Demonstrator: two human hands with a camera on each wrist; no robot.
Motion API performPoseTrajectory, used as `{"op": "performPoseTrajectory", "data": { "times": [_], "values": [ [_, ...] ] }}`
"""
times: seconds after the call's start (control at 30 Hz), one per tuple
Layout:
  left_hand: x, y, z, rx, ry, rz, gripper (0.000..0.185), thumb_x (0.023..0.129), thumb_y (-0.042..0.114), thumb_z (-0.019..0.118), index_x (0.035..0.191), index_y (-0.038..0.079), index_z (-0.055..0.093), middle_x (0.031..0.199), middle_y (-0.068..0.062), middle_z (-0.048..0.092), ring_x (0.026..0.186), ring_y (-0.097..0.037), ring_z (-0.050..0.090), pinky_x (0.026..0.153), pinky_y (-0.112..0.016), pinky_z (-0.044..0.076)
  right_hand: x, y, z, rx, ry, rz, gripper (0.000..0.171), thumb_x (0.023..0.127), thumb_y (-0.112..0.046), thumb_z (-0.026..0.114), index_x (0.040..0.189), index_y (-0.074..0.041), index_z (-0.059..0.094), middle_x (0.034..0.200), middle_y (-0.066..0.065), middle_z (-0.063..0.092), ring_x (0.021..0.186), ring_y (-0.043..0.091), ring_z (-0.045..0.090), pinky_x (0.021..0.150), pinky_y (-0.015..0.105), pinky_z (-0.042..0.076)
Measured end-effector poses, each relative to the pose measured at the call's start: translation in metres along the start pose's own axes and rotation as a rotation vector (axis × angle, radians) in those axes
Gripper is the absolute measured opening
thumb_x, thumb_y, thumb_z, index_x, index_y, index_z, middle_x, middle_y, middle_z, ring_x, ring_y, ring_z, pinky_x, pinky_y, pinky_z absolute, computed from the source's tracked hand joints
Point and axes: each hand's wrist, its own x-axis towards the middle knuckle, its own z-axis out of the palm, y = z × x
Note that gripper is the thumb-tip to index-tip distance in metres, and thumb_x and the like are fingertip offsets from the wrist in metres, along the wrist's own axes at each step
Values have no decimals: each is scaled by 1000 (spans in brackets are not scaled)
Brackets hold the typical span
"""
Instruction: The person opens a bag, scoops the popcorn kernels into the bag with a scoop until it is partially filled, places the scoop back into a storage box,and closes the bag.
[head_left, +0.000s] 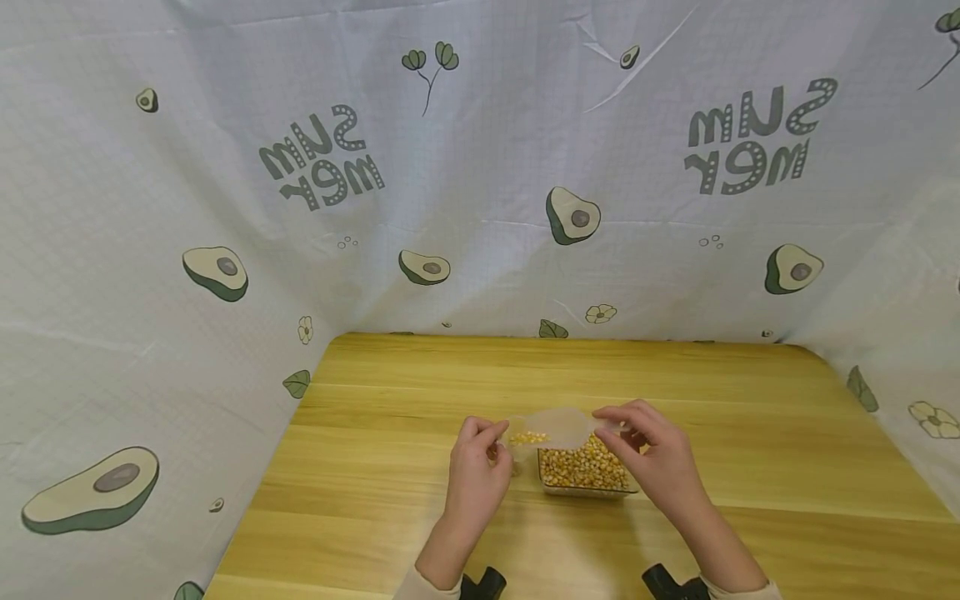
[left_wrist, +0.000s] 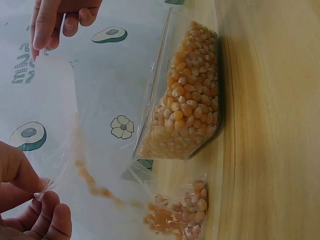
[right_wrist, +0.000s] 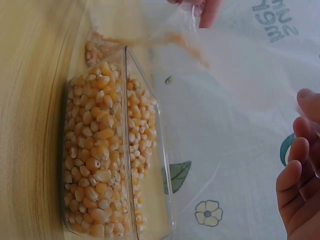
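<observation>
In the head view my left hand pinches the gathered edge of a clear plastic bag. The bag's lower end rests on the table with corn kernels inside. My right hand pinches the end of a whitish translucent scoop-like piece, tilted down toward the bag. A stream of kernels falls from it inside the bag. Just below and between the hands stands a clear rectangular container, heaped with corn kernels. The scoop-like piece's exact shape is blurred through the plastic.
The wood-grain table carries the container and bag. A white curtain printed with avocados hangs behind and along both sides. Black wrist mounts sit near both sleeves.
</observation>
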Motion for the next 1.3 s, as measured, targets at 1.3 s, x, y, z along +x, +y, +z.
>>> {"op": "performPoseTrajectory", "data": {
  "times": [1.3],
  "values": [
    [3,-9,2,8,73,-40,30,88,-3,59,114,4,75,118,-10,73,82,-12,60,59,-21,49,-28,15,-12,383,153,491,21,91,3,66,112,6,66,80,-7,64,64,8,53,54,24,44]
  ]
}}
